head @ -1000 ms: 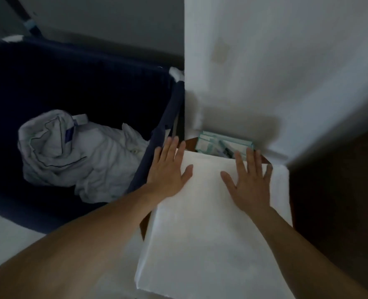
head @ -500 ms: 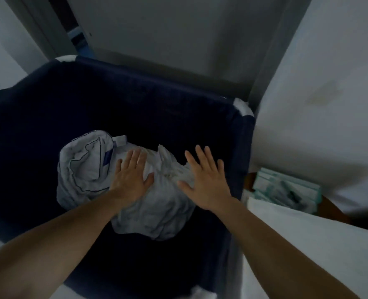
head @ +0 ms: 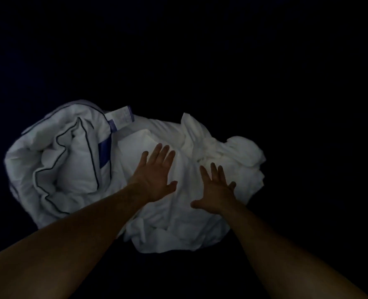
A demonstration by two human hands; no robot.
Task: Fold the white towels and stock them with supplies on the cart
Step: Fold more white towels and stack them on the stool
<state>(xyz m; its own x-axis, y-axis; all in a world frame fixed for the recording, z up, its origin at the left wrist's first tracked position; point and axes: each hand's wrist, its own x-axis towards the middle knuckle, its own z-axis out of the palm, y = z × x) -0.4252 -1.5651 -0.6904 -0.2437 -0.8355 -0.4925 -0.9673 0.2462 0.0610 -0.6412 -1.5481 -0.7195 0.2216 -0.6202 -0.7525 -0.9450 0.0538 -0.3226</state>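
Dim light, dark navy surface (head: 286, 61) all around

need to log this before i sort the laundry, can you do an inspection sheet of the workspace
surface: dark navy surface under the laundry, dimly lit
job's things: crumpled white towels in a heap, unfolded
clutter: white linen with dark piping against the heap's left side; blue-edged label at its top
grippers: left hand and right hand open, fingers spread over the towels; contact unclear
cables: nothing seen
surroundings: too dark to tell
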